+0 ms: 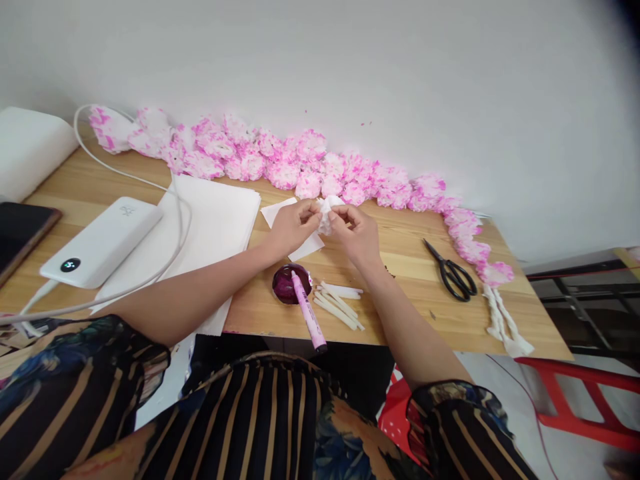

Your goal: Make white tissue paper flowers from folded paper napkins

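Between my two hands is a crumpled white tissue-paper flower, held above the middle of the table. My left hand pinches its left side with thumb and fingers. From the other side, my right hand pinches it too. Under my left hand lie white paper squares. Nearer to me stands a small dish of dark purple dye, with a pink-stained marker leaning across its rim. Several thin white sticks lie beside the dish.
A long row of pink-and-white paper flowers runs along the wall and down the right side. Black scissors lie at right. A stack of white paper, a power bank with a cable, and a phone are at left. A red stool stands below.
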Tool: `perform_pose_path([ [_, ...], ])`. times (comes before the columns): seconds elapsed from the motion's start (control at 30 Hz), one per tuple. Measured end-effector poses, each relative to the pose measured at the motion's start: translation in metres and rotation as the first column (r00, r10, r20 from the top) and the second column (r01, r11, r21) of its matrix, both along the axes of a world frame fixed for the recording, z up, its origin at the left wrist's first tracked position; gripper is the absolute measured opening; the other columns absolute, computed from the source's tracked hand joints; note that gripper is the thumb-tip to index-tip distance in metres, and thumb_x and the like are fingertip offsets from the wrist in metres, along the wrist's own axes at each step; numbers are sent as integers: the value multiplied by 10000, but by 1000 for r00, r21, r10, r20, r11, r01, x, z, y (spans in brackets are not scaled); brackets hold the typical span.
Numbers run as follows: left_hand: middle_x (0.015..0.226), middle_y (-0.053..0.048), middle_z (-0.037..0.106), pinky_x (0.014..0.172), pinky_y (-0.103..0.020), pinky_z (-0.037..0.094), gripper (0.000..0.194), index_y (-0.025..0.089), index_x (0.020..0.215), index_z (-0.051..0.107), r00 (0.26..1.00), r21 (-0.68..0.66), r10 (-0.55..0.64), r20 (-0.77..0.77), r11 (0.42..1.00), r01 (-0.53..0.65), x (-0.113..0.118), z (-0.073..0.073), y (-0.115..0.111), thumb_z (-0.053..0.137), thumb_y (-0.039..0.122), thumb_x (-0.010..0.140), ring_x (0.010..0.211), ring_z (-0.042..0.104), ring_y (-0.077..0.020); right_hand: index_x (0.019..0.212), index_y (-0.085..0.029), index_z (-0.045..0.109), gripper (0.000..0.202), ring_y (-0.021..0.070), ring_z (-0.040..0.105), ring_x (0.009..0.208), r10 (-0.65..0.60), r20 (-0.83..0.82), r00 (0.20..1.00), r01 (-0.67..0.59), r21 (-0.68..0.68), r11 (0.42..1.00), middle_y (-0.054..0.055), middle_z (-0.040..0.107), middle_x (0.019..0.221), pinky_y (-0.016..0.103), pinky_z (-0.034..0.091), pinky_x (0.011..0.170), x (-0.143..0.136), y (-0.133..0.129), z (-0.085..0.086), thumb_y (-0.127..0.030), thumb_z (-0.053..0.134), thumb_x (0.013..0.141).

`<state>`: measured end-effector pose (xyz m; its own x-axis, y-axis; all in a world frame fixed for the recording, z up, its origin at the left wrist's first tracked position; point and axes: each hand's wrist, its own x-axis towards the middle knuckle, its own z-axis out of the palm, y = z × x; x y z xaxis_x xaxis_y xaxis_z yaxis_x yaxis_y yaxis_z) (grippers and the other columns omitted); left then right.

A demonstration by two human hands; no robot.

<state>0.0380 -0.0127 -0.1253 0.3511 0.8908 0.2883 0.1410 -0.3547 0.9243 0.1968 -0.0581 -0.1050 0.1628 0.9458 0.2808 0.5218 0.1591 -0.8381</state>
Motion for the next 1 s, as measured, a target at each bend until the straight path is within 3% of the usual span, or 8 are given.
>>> perform_pose_path([
  [0.1,740,1,617,666,-271,383,132,189,792,567,999,53,-15,-46,998,17,0,2,-2,561,298,865,686,522,-134,876,-216,719,227,153,594,676,-7,50,999,5,36,999,11,736,809,291,441,642,1,-1,-1,-420,625,848],
  [0.33,690,20,549,642,-272,360,163,197,770,528,999,7,-5,-33,1000,5,-1,3,-2,554,303,890,652,485,-127,864,-224,720,191,156,586,677,14,196,981,-33,89,995,13,725,810,304,435,672,1,-2,-7,-367,599,902],
  [0.57,664,33,516,645,-261,376,164,199,736,501,997,-57,1,76,998,3,0,2,0,550,278,871,644,472,-123,832,-212,700,194,137,529,610,0,19,1000,0,-19,1000,-12,678,715,287,417,613,0,1,-6,-382,608,845],
  [0.83,663,29,545,629,-273,345,176,188,727,530,998,68,17,-58,998,-13,0,5,-5,571,253,885,641,476,-121,862,-206,703,238,151,603,690,2,-12,1000,-2,26,1000,15,719,799,289,467,658,-1,-1,-1,-429,619,856],
  [1.0,672,27,554,632,-269,358,162,189,727,538,1000,26,14,-19,1000,-13,0,5,-4,569,255,873,643,475,-122,870,-210,688,217,131,553,649,-4,-81,997,5,13,1000,-7,684,762,277,453,633,-1,1,-5,-414,618,849],
])
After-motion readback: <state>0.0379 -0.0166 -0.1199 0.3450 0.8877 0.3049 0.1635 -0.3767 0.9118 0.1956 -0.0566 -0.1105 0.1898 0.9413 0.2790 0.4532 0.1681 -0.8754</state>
